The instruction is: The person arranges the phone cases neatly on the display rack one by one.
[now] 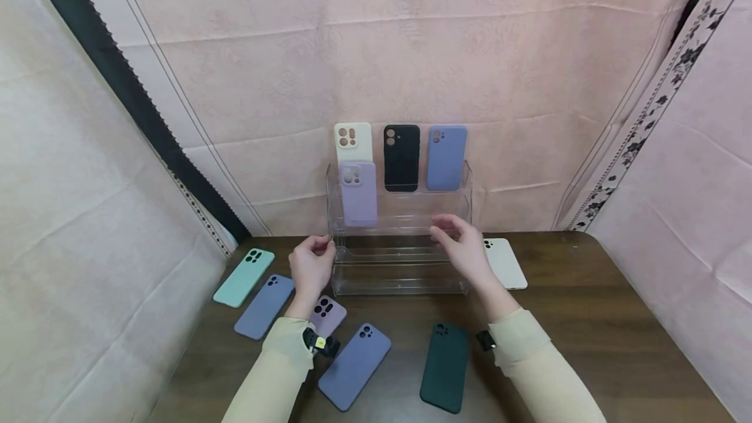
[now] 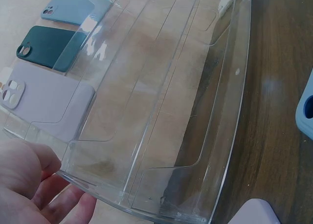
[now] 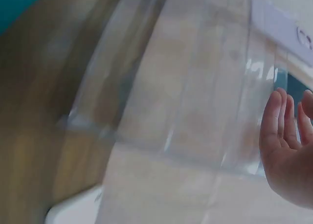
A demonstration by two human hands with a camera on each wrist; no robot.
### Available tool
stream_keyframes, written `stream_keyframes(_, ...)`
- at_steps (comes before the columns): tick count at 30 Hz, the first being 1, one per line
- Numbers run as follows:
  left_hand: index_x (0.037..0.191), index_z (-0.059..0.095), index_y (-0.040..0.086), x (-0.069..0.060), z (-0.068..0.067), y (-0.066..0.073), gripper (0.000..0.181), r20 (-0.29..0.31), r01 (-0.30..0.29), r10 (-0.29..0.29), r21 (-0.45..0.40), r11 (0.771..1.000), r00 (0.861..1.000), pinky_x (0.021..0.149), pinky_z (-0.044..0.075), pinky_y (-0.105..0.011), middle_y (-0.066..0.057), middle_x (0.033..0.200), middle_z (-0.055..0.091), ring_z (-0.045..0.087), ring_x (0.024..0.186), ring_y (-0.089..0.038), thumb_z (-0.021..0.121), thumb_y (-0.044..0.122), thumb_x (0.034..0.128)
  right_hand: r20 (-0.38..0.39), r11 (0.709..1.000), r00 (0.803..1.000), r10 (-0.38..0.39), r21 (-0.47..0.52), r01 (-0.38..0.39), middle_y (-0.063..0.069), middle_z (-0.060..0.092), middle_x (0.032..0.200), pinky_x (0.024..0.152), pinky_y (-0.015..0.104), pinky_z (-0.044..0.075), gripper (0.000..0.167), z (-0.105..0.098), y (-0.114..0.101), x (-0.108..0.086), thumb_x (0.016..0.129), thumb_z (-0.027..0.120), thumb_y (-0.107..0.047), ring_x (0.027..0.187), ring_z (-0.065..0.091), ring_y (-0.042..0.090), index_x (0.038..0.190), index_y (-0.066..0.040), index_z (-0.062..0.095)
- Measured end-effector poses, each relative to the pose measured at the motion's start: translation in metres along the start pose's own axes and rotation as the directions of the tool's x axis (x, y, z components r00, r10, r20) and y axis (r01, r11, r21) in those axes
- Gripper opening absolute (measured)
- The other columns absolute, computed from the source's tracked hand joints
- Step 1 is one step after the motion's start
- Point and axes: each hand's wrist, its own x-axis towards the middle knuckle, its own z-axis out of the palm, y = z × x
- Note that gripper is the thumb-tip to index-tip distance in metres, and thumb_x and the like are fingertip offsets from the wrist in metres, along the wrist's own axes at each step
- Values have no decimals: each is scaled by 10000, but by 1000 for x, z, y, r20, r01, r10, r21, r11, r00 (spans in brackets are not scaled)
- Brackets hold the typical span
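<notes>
Fingers [image 2: 67, 204] of the left hand [image 1: 311, 267] grip the left side edge of a clear rack [image 1: 402, 286], and in the left wrist view they bend round its rim. The right hand [image 1: 465, 250] is relaxed, its fingers loosely curved and holding nothing, in front of the rack's right part; whether a fingertip touches the plastic, I cannot tell.

The tiered rack stands on the brown worktop [image 1: 593, 338], near its back edge. On the top tier, from left to right, a cream case [image 1: 354, 141], a dark case [image 1: 402, 160] and a blue case [image 1: 447, 158] stand with their camera cutouts uppermost. A lilac case [image 1: 360, 204] stands one tier lower, overlapping the lower part of the cream one. The tiers below it show through as bare plastic.

A white case [image 1: 507, 265] lies just right of the rack, partly behind the right hand. Left of the left hand lie a mint case [image 1: 243, 278] and a grey-blue case [image 1: 264, 307]. A purple case [image 1: 329, 316] is partly hidden by the left wrist. Nearer the person, a periwinkle case [image 1: 355, 367] lies slanted and a green case [image 1: 445, 367] lies between the two forearms. Pale cloth [image 1: 399, 70] hangs behind the rack.
</notes>
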Motion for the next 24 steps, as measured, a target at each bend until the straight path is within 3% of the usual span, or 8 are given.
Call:
stream_keyframes(4, 1011, 770, 124, 0, -1, 1, 117, -2, 8, -8, 2, 1000, 1000, 650, 564, -357, -13, 915, 749, 688, 784, -166, 727, 168, 912, 27, 999, 999, 45, -21, -44, 92, 703, 1130, 783, 295, 583, 307, -27, 18, -14, 980, 671, -311, 991, 702, 291, 1227, -128, 668)
stream_keyframes(7, 1012, 770, 124, 0, 0, 0, 118, 4, 16, -16, 2, 1000, 1000, 655, 561, -352, -6, 916, 748, 686, 783, -159, 730, 172, 912, 48, 996, 996, 76, -41, -74, 159, 707, 1109, 786, 337, 588, 333, -47, 32, -23, 990, 658, -294, 971, 699, 319, 1239, -74, 657)
stream_keyframes(11, 1019, 770, 114, 1, 0, 0, 129, 8, 14, -14, 1, 1000, 1000, 654, 555, -355, -5, 915, 748, 683, 778, -159, 729, 174, 913, 42, 990, 992, 123, -68, -120, 238, 693, 1086, 767, 390, 595, 338, -73, 53, -32, 993, 657, -236, 881, 711, 228, 1261, -30, 640)
stream_keyframes(15, 1034, 768, 103, 1, 1, 0, 147, 12, 21, -21, -1, 1000, 1000, 655, 554, -358, -7, 917, 745, 680, 781, -163, 726, 179, 916, 5, 978, 984, 176, -113, -174, 260, 681, 1141, 751, 319, 585, 365, -95, 75, -38, 989, 659, -179, 915, 699, 186, 1312, -20, 602)
stream_keyframes(18, 1047, 765, 105, 0, 1, -1, 155, 22, 28, -28, -2, 1000, 999, 657, 556, -356, -8, 930, 744, 680, 790, -164, 720, 185, 921, -33, 956, 978, 207, -207, -210, 231, 676, 1193, 800, 304, 556, 406, -109, 86, -41, 980, 670, -184, 1026, 669, 243, 1340, -19, 582)
stream_keyframes(24, 1035, 763, 130, 0, 2, -3, 135, 20, 31, -31, -3, 1000, 999, 644, 550, -349, 4, 919, 738, 673, 783, -154, 721, 186, 920, -63, 881, 946, 319, -349, -320, 264, 567, 1358, 1006, 523, 430, 555, -128, 103, -41, 943, 719, -226, 1234, 541, 419, 1402, 9, 513)
